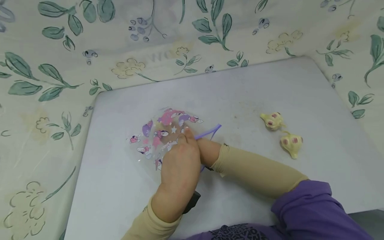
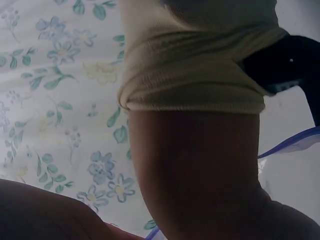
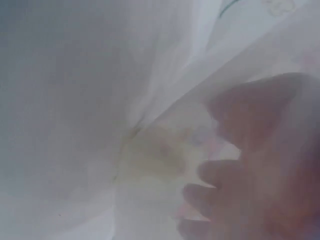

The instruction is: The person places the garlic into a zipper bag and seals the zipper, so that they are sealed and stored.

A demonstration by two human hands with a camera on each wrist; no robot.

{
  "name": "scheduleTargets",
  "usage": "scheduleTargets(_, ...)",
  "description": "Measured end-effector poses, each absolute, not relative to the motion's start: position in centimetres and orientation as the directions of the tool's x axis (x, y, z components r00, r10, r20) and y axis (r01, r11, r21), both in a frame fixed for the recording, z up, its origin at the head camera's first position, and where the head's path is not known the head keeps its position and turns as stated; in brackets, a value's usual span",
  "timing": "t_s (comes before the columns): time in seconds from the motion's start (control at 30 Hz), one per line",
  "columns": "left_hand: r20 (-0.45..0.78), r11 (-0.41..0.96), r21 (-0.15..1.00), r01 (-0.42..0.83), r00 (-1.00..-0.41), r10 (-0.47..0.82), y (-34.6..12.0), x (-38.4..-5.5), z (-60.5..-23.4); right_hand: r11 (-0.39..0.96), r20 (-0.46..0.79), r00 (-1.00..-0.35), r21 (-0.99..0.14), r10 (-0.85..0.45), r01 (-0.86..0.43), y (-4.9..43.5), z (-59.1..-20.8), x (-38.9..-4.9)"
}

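Note:
A clear plastic bag (image 1: pixel 147 150) printed with pink and purple cartoon figures and edged with a purple strip lies on the white table. My left hand (image 1: pixel 181 163) grips the bag near its purple-edged mouth, its fingertips partly hidden. My right hand (image 3: pixel 250 165) is inside the bag, seen blurred through the plastic with thumb and fingers apart. Just beyond those fingers is a pale yellowish lump (image 3: pixel 155 155), too blurred to identify. In the left wrist view, my right wrist (image 2: pixel 195 165) passes the purple edge (image 2: pixel 292 142).
Two garlic bulbs, one farther back (image 1: pixel 273 120) and one nearer (image 1: pixel 291 144), lie on the table (image 1: pixel 240 90) to the right of the bag. Small crumbs lie behind my right forearm. Floral sheeting (image 1: pixel 126 43) rises behind and beside the table.

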State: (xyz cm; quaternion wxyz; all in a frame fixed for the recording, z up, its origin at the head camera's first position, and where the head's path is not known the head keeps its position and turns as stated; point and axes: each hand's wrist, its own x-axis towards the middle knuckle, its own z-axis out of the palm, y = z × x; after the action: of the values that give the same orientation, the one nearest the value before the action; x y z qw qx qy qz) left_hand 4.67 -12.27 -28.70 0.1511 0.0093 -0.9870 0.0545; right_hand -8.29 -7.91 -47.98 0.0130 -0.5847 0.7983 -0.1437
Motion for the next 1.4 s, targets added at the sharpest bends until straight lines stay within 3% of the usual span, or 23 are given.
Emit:
scheduleTargets(0.07, 0.298, 0.995, -0.094, -0.031, -0.954, -0.002, -12.3, 4.6, -28.7, 0.295, 0.049, -0.295, 0.002, -0.954, -0.955, -9.4, -48.5, -8.4)
scheduleTargets(0.13, 0.291, 0.997, -0.074, -0.026, -0.957, -0.004, -12.3, 4.5, -28.6, 0.296, 0.019, -0.296, 0.105, -0.955, -0.949, -9.1, -46.4, -7.4)
scheduleTargets(0.2, 0.284, 0.998, -0.061, -0.027, -0.959, -0.008, -12.4, 4.5, -28.7, 0.338, -0.001, -0.341, 0.147, -0.94, -0.93, -7.9, -42.1, -5.8)
scheduleTargets(0.33, 0.268, 0.998, -0.049, -0.042, -0.963, -0.028, -12.4, 4.4, -28.7, 0.418, -0.015, -0.417, -0.048, -0.909, -0.907, -6.4, -35.6, -3.5)
scheduleTargets(0.53, 0.239, 0.998, -0.049, -0.049, -0.97, -0.036, -12.5, 4.3, -28.5, 0.458, -0.019, -0.459, -0.135, -0.888, -0.879, -5.0, -34.0, -2.0)
scheduleTargets(0.73, 0.176, 0.998, -0.027, -0.056, -0.983, -0.05, -12.6, 4.4, -28.3, 0.457, -0.144, -0.437, -0.168, -0.888, -0.873, -2.7, -32.5, -1.2)
scheduleTargets(0.9, 0.122, 0.998, -0.023, -0.058, -0.991, -0.055, -12.8, 4.4, -28.2, 0.362, -0.065, -0.356, -0.2, -0.932, -0.91, 0.5, -31.3, -1.8)
scheduleTargets(1.03, 0.137, 0.998, -0.047, -0.051, -0.99, -0.044, -12.9, 4.5, -28.3, 0.339, 0.036, -0.365, -0.298, -0.93, -0.893, 3.3, -30.5, -3.2)
scheduleTargets(1.2, 0.186, 0.997, -0.055, -0.048, -0.982, -0.037, -12.9, 4.5, -28.4, 0.382, 0.162, -0.464, -0.371, -0.871, -0.847, 6.5, -30.1, -5.1)
scheduleTargets(1.4, 0.212, 0.998, -0.05, -0.034, -0.977, -0.023, -13.0, 4.6, -28.5, 0.643, 0.091, -0.7, -0.324, -0.708, -0.694, 10.4, -31.2, -6.5)
